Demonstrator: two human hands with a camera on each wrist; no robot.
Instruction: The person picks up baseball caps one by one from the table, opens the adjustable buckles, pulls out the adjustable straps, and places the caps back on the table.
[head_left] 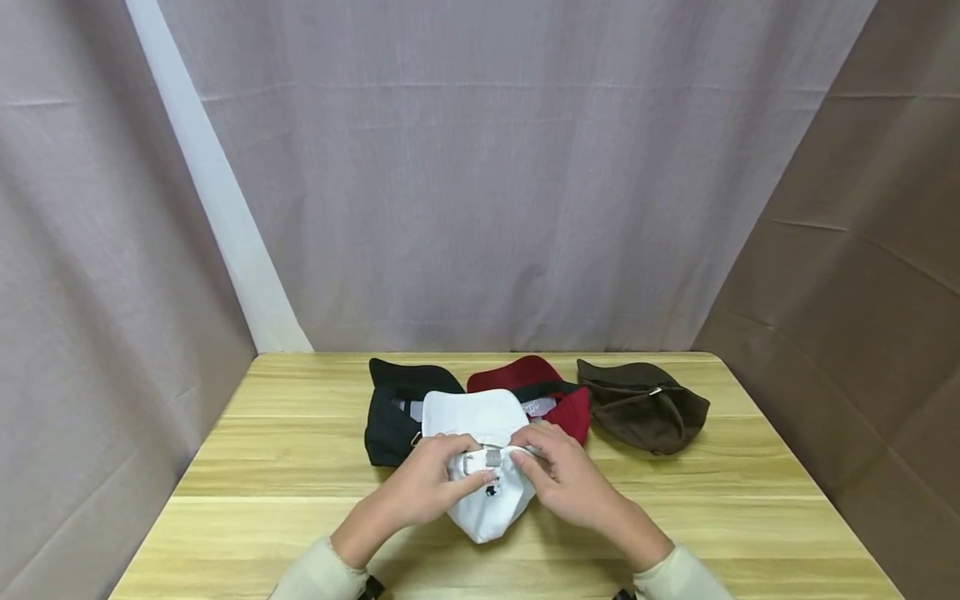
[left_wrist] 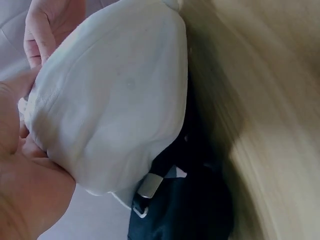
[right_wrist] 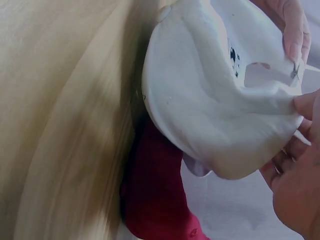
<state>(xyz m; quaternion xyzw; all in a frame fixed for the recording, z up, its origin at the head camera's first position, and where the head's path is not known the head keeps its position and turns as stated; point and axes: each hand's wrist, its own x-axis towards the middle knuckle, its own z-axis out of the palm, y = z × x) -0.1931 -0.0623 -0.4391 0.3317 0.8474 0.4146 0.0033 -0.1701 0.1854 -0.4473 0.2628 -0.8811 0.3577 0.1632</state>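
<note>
A white baseball cap (head_left: 476, 412) is held between both hands above the table, its brim pointing away and its back strap (head_left: 476, 461) with a metal buckle facing up. My left hand (head_left: 427, 483) pinches the strap's left side, thumb and fingers around the cap's edge. On the other side, my right hand (head_left: 566, 475) pinches the strap's right end between thumb and fingers. A small dark print shows inside the crown near the strap. In the right wrist view the right hand (right_wrist: 297, 180) grips the white cap's (right_wrist: 200, 95) rim; the left fingers are at the buckle.
Behind the white cap, a black cap (head_left: 386, 425) lies at left and a red cap (head_left: 572, 412) at right, both partly covered by it. A dark brown cap (head_left: 645, 412) rests farther right. All lie on a wooden table (head_left: 285, 467) with curtains around its back and sides.
</note>
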